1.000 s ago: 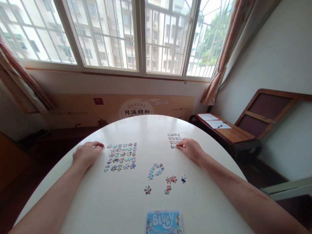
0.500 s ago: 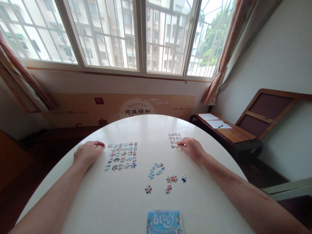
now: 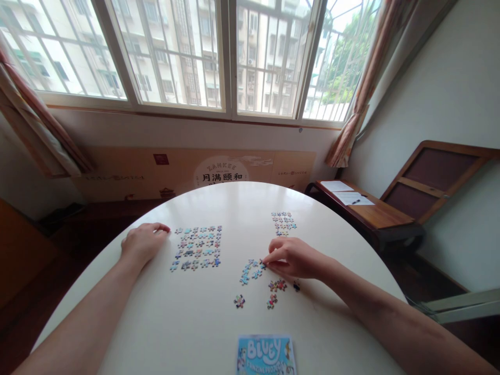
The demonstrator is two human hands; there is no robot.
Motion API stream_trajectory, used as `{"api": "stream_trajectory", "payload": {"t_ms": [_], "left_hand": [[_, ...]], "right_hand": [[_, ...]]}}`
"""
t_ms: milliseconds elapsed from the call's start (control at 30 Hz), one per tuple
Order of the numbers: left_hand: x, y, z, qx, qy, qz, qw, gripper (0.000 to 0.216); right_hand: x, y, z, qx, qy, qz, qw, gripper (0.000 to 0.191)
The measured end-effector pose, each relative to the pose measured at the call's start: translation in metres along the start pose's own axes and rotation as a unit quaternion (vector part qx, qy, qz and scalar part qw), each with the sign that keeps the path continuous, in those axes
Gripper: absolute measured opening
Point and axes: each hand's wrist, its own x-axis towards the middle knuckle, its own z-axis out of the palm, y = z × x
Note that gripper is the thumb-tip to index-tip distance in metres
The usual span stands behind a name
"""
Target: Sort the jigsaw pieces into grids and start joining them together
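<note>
A flat, light-blue rectangular booklet with white lettering (image 3: 266, 354) lies nearest on the glossy, round white table (image 3: 187, 317). Beyond it sit one multicoloured, knobbed jigsaw piece (image 3: 239, 301), two small reddish clusters of jigsaw pieces (image 3: 277, 285), and a dark piece (image 3: 297, 286) partly hidden by the right forearm. The right hand (image 3: 292, 258) reaches inward, palm down, index finger and thumb extended to the edge of a light-blue piece cluster (image 3: 245, 274); whether they pinch a piece I cannot tell. The left hand (image 3: 144, 243) rests with curved fingers beside a five-row block of pieces (image 3: 199, 247); its grip cannot be made out. Farther right lies a four-row block (image 3: 284, 220).
</note>
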Motion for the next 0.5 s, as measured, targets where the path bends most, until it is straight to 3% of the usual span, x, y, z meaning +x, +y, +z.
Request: {"api": "stream_trajectory", "payload": {"t_ms": [267,500], "left_hand": [[0.002,-0.002,0.001,-0.001,-0.005,0.001,1.0,0.038],[0.003,-0.004,0.003,-0.003,0.001,0.005,1.0,0.037]], "right_hand": [[-0.009,0.007,-0.028,-0.03,-0.036,0.066,0.997,0.013],[-0.02,0.028,-0.048,-0.048,-0.067,0.187,0.979,0.016]]}}
